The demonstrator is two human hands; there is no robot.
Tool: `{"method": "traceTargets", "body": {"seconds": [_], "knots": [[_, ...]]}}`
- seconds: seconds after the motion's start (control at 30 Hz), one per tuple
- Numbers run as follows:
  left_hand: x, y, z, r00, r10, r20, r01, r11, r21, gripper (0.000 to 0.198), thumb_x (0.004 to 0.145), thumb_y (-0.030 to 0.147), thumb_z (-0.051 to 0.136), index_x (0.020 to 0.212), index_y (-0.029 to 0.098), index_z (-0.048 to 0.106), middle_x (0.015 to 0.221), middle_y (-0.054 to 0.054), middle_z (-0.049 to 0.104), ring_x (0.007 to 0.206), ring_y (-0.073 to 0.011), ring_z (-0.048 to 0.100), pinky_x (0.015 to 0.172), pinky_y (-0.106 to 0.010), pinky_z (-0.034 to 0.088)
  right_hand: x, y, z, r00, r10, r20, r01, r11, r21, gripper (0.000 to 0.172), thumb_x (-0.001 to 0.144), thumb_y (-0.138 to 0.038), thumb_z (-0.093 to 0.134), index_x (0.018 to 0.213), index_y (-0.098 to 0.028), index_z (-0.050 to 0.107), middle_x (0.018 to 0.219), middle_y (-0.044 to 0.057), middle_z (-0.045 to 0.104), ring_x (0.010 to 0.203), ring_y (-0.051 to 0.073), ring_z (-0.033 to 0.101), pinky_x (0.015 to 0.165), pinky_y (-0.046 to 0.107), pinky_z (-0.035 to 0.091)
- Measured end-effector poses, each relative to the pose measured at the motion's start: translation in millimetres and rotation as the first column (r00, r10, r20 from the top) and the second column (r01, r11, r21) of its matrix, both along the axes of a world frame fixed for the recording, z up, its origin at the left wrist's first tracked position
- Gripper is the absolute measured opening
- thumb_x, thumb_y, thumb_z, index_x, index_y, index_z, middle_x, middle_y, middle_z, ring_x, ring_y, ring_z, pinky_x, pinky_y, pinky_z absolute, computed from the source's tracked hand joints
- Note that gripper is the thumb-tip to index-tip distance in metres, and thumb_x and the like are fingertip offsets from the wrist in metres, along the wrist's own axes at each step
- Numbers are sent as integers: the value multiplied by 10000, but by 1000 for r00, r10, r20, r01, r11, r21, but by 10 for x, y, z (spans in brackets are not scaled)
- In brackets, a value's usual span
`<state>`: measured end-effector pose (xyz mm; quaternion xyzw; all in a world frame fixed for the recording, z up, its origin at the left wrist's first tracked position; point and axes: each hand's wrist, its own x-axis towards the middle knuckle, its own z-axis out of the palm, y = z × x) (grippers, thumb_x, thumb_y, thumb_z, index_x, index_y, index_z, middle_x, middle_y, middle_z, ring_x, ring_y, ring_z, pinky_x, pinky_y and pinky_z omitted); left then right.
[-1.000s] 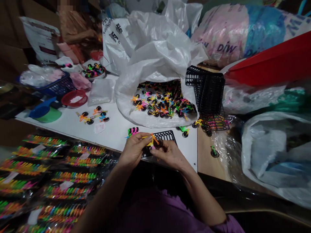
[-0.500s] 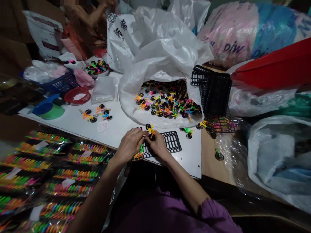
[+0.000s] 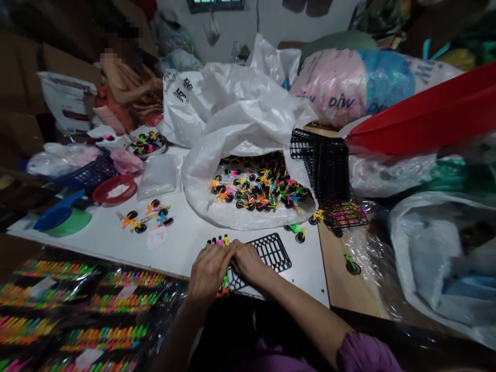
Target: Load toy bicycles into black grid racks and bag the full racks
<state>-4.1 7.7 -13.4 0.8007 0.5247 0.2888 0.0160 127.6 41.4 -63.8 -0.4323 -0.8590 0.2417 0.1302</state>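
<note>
My left hand (image 3: 207, 271) and my right hand (image 3: 250, 262) meet at the fingertips over the left part of a black plastic grid rack (image 3: 276, 252). Both are closed around a toy bicycle (image 3: 226, 239); only a yellow end shows past the fingers, and the rest is hidden. Beside it, several green, pink and black bicycle ends stick up in a row. Below my fingers, green and orange toy bicycle parts (image 3: 225, 281) sit on the rack's near left side. Beyond my hands a white sack (image 3: 248, 219) lies open, with many colourful toy bicycles (image 3: 259, 191) inside.
Several loose bicycles (image 3: 135, 222) lie left on the white table (image 3: 182, 248). A green one (image 3: 296, 231) lies right of the sack. Black racks (image 3: 329, 165) are stacked at right. Packed bicycle sets (image 3: 104, 336) fill the lower left. Another person (image 3: 129, 85) sits at the back left.
The view has tilted up. The yellow and orange bicycle has gone down onto the rack between my hands, which have drawn together over it.
</note>
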Motion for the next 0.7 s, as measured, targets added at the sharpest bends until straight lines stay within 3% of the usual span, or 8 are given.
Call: {"method": "traceTargets", "body": {"seconds": [0.1, 0.17, 0.23, 0.3, 0.4, 0.47, 0.57, 0.7], "knots": [[-20, -13, 12, 1000, -18, -5, 17, 999, -31, 157, 873, 208, 463, 907, 177, 613, 808, -49, 648, 781, -181, 582, 750, -314, 455, -4, 13, -12, 1000, -14, -8, 15, 999, 40, 203, 872, -191, 397, 981, -133, 558, 918, 86, 595, 797, 173, 562, 693, 263, 425], [-34, -26, 16, 1000, -18, -3, 18, 999, -34, 160, 872, 192, 455, 910, 186, 610, 804, -42, 643, 776, -180, 584, 736, -309, 461, 66, 97, 39, 998, 26, -57, -27, 999, -28, 186, 853, -217, 455, 961, -139, 584, 883, 62, 613, 775, 162, 569, 668, 244, 425], [-45, -36, 10, 1000, -12, -2, 12, 1000, -10, 161, 869, 184, 453, 912, 192, 608, 806, -39, 646, 775, -177, 590, 731, -302, 468, 181, 281, 157, 991, 100, -92, -114, 982, -151, 164, 819, -212, 511, 931, -157, 617, 814, 20, 632, 726, 139, 576, 633, 213, 420], [-53, -38, 0, 1000, -18, -5, 18, 999, 40, 163, 867, 180, 454, 928, 194, 605, 821, -39, 654, 783, -174, 599, 741, -296, 476, 293, 555, 320, 996, 79, -45, -85, 983, -165, 172, 804, -186, 522, 931, -167, 635, 810, 15, 645, 724, 135, 585, 632, 204, 419], [-65, -21, -9, 999, -31, -17, 32, 995, 95, 176, 865, 167, 449, 937, 197, 606, 829, -38, 666, 777, -168, 610, 752, -291, 485, 359, 1010, 532, 968, -187, 165, 167, 978, 124, 241, 825, -124, 448, 991, -135, 623, 989, 102, 620, 873, 196, 579, 699, 256, 426], [-77, -4, -11, 999, -29, -20, 31, 995, 100, 182, 866, 167, 443, 925, 199, 612, 816, -39, 669, 767, -168, 615, 748, -291, 492, 332, 1240, 595, 912, -280, 299, 205, 944, 259, 276, 836, -81, 389, 990, -98, 618, 1057, 159, 582, 931, 233, 557, 712, 288, 431], [-115, 15, -18, 999, -32, -17, 33, 996, 84, 187, 869, 174, 438, 919, 199, 616, 815, -44, 669, 777, -170, 618, 746, -293, 499, 282, 1369, 601, 875, -273, 400, 169, 946, 277, 274, 835, -55, 370, 944, -60, 621, 1041, 198, 566, 946, 253, 537, 714, 303, 437], [-170, 40, -23, 999, -35, -20, 36, 999, 39, 174, 870, 179, 444, 931, 195, 606, 834, -48, 664, 796, -167, 611, 745, -290, 495, 296, 1165, 562, 898, -242, 368, 116, 936, 332, 259, 851, -55, 373, 983, -91, 592, 1036, 162, 556, 947, 231, 519, 751, 297, 424]]}}
